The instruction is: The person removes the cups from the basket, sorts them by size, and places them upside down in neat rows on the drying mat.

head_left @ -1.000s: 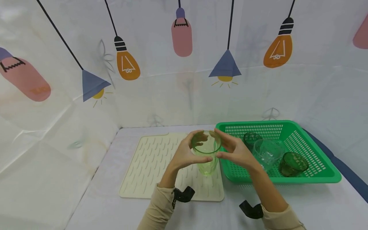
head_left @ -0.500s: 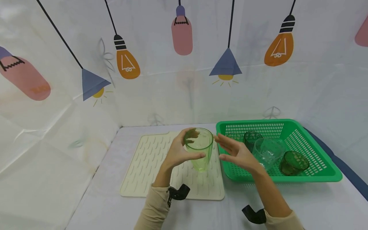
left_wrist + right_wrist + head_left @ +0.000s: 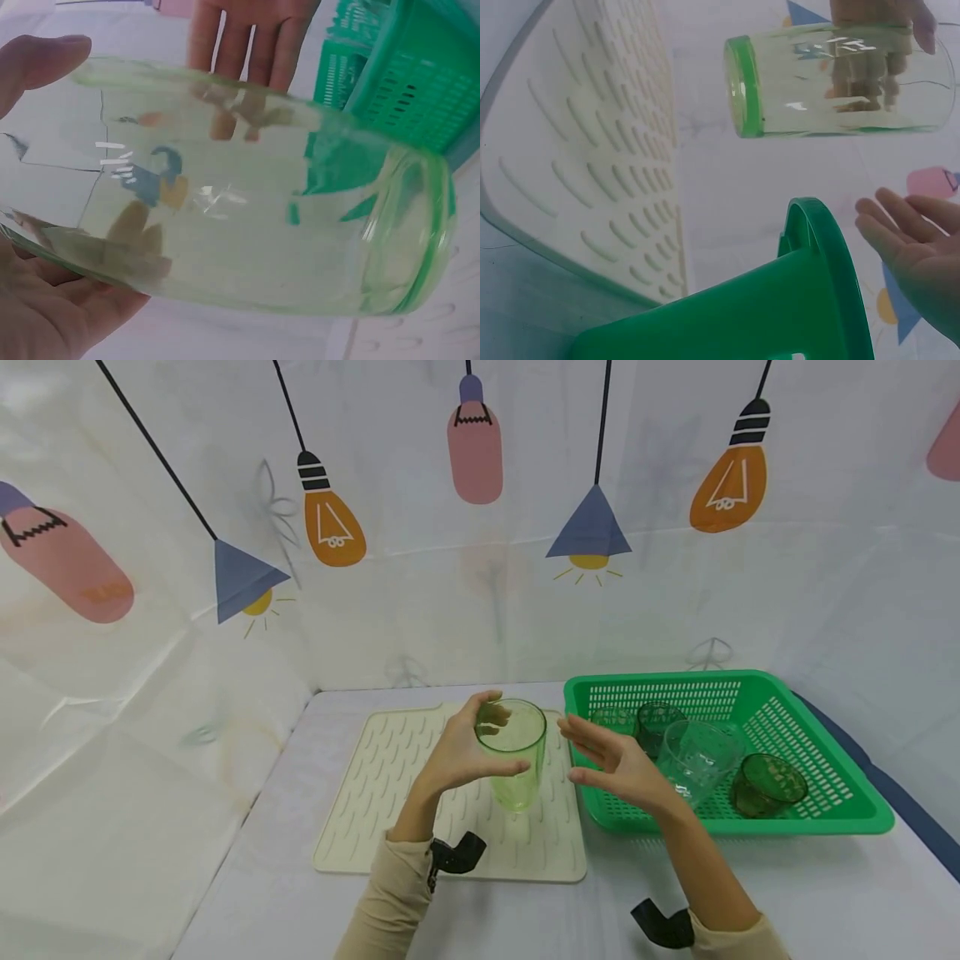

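Note:
A tall, clear pale-green drinking glass (image 3: 517,768) is upright over the right part of the ribbed cream mat (image 3: 390,802). My left hand (image 3: 461,752) grips it near the rim, thumb on the near side and fingers behind. In the left wrist view the glass (image 3: 247,217) fills most of the picture. My right hand (image 3: 618,764) is apart from the glass, fingers extended, beside the left wall of the green basket (image 3: 817,735). The right wrist view shows a gap between the right hand (image 3: 922,247) and the glass (image 3: 840,82), which is off the mat.
In the basket lie several glasses: a dark green one (image 3: 765,787), a clear one (image 3: 697,756) and a dark one (image 3: 656,722) behind. The basket stands right of the mat on a white-covered table (image 3: 247,877). A white curtain (image 3: 450,602) with lamp prints hangs behind.
My right hand has let go of the glass and drawn slightly to the right. The left hand, still holding the glass, has moved left.

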The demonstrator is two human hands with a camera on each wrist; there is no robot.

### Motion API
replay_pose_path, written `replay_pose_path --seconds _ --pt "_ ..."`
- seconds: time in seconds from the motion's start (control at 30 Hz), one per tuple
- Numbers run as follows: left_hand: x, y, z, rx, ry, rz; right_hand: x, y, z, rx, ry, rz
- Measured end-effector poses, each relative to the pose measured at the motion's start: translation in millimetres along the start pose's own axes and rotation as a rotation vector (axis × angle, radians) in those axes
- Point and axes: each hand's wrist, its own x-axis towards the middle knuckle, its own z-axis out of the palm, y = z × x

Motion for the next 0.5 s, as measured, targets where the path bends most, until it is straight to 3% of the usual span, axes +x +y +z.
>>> replay_pose_path --seconds 0.13,0.3,0.5 --pt "-0.1 0.8 -1.7 0.025 -0.026 -0.033 0.1 -0.2 0.0 -0.011 -0.004 0.001" --pt "-1.2 -3.2 -1.6 -0.09 0.009 -0.039 0.1 -0.3 0.0 -0.028 -0.005 -0.006" --pt "-1.6 -9.0 0.4 -0.281 0.124 0.068 0.0 -1.1 0.5 -0.061 0.026 0.014"
